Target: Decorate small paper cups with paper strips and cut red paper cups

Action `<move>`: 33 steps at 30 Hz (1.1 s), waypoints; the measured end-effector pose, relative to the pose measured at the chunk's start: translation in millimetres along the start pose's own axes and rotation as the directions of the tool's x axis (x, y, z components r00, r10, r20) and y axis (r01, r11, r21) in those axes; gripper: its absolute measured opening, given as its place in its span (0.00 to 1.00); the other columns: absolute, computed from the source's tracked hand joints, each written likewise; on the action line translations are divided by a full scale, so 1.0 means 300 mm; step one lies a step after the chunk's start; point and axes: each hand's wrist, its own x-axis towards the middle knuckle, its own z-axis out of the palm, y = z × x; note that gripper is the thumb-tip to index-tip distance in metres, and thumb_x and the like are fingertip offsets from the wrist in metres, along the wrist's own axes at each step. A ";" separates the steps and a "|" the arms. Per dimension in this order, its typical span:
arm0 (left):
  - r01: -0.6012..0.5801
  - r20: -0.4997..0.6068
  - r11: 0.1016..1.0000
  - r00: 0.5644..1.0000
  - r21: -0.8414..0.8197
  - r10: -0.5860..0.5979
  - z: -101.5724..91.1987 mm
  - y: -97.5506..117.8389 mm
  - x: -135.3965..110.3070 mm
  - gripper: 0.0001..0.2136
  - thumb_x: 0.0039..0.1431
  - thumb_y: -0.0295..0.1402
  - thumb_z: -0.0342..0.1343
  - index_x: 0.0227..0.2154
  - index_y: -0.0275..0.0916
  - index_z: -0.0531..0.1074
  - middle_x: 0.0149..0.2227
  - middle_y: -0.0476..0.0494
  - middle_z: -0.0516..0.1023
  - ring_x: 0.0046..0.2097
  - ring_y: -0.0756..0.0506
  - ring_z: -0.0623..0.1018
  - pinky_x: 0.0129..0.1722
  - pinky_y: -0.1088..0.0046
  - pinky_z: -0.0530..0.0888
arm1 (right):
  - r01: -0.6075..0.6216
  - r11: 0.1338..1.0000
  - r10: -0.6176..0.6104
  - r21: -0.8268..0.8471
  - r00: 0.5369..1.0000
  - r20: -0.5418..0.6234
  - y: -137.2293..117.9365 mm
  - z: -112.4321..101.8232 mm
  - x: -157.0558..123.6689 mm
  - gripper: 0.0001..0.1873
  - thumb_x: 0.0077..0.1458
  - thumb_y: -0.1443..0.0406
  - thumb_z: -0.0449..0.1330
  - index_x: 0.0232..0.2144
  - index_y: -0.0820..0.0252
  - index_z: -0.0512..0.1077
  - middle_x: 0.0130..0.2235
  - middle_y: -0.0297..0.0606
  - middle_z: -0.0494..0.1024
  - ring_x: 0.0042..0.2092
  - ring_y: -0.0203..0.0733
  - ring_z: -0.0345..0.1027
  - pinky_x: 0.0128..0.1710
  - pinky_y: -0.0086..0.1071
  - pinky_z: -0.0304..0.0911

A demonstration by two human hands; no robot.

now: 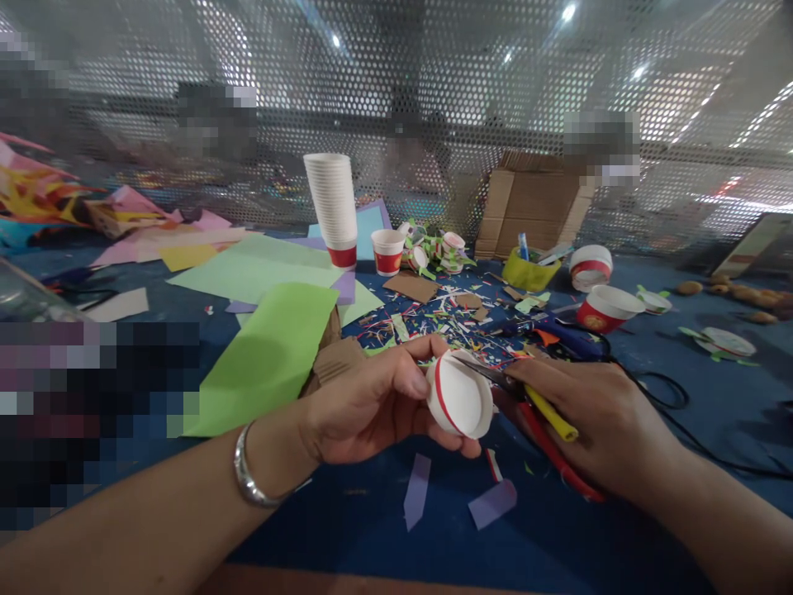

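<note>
My left hand [377, 397], with a silver bangle on the wrist, grips the cut-down base of a paper cup [466, 401]. The piece is white inside with a red band near its rim, and its opening is tilted toward me. My right hand [595, 413] is closed around scissors [545, 446] with red handles. Their blades reach the upper rim of the cup base. A yellow stick-like piece [557, 417] juts out beside the handles; I cannot tell whether it belongs to the scissors. Two purple paper pieces [492, 504] lie below my hands.
A tall stack of paper cups [333, 207] stands behind a light-green sheet [266, 355]. Paper scraps [434, 318] litter the middle. At right are a yellow-green container [529, 271], a red-white cup [607, 309], a blue glue gun [567, 337] and its black cable [675, 430].
</note>
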 end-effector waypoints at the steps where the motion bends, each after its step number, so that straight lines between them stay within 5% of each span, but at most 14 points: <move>1: 0.001 0.005 1.000 1.000 0.002 -0.001 0.000 0.001 0.001 0.16 0.48 0.30 0.59 0.42 0.39 0.68 0.37 0.42 0.84 0.33 0.44 0.86 0.37 0.73 0.79 | -0.003 1.000 0.003 -0.006 1.000 0.006 0.000 -0.001 0.001 0.16 0.57 0.72 0.52 0.42 0.56 0.75 0.34 0.45 0.85 0.29 0.47 0.78 0.26 0.35 0.67; 15: 0.073 0.130 0.997 0.989 0.007 -0.073 -0.001 0.033 0.005 0.17 0.53 0.35 0.60 0.44 0.31 0.77 0.41 0.34 0.86 0.37 0.43 0.87 0.34 0.78 0.79 | 0.025 0.999 -0.026 -0.046 1.000 -0.015 -0.011 -0.014 0.014 0.18 0.55 0.74 0.52 0.43 0.58 0.76 0.33 0.45 0.84 0.29 0.46 0.78 0.26 0.35 0.66; 20: 0.023 0.043 0.995 0.999 0.093 -0.027 0.023 0.045 -0.011 0.13 0.58 0.35 0.65 0.42 0.32 0.76 0.40 0.38 0.84 0.41 0.43 0.86 0.41 0.77 0.80 | 0.011 0.997 -0.012 -0.073 1.000 -0.018 -0.014 -0.020 0.027 0.19 0.52 0.74 0.52 0.43 0.59 0.77 0.32 0.42 0.85 0.30 0.47 0.79 0.27 0.34 0.68; 24: -0.041 -0.048 0.981 0.998 0.191 0.051 0.046 0.048 -0.025 0.22 0.50 0.27 0.72 0.47 0.36 0.72 0.42 0.43 0.83 0.43 0.46 0.85 0.48 0.73 0.80 | -0.011 0.997 0.011 -0.079 1.000 -0.004 -0.016 -0.026 0.030 0.17 0.53 0.73 0.52 0.40 0.60 0.78 0.30 0.42 0.84 0.28 0.46 0.77 0.26 0.33 0.66; 33: -0.105 -0.124 0.955 0.982 0.279 0.144 0.060 0.043 -0.025 0.18 0.52 0.28 0.72 0.42 0.37 0.71 0.40 0.45 0.82 0.43 0.45 0.85 0.45 0.72 0.81 | -0.072 0.997 0.072 0.007 0.995 -0.066 -0.016 -0.011 0.037 0.12 0.59 0.70 0.54 0.38 0.58 0.78 0.31 0.40 0.84 0.29 0.43 0.78 0.27 0.31 0.66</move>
